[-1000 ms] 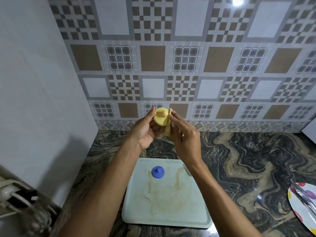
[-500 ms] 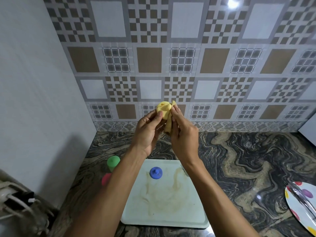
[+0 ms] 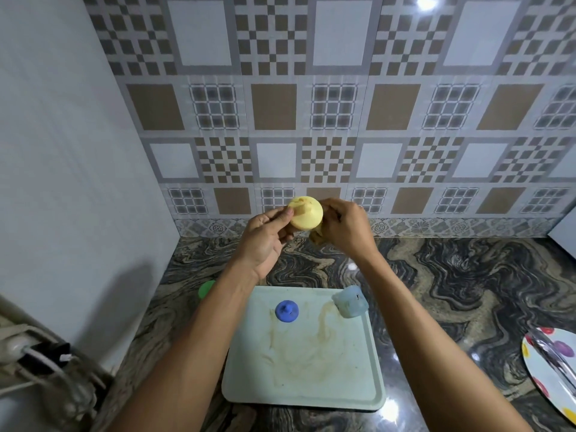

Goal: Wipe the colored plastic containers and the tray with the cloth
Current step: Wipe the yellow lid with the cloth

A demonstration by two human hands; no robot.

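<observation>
My left hand (image 3: pixel 265 241) holds a round yellow plastic container (image 3: pixel 307 213) up above the counter, thumb and fingers pinching its small knob. My right hand (image 3: pixel 347 227) grips a yellowish cloth (image 3: pixel 316 235) bunched against the container's right side and underside. Below, a pale stained tray (image 3: pixel 311 378) lies on the counter. A blue container (image 3: pixel 286 310) and a light blue container (image 3: pixel 350 301) stand on the tray's far part. A green container (image 3: pixel 206 288) sits left of the tray, partly hidden by my left forearm.
The dark marbled counter (image 3: pixel 452 291) runs to a tiled back wall (image 3: pixel 343 120). A plain white wall (image 3: pixel 62 182) closes the left side. A dotted plate (image 3: pixel 551 369) with a metal utensil lies at the right edge. Cables and a plug (image 3: pixel 37 360) sit at the lower left.
The yellow container has turned so its broad face and knob point toward me. My right hand with the cloth shifted to its right side. The light blue container came into view on the tray.
</observation>
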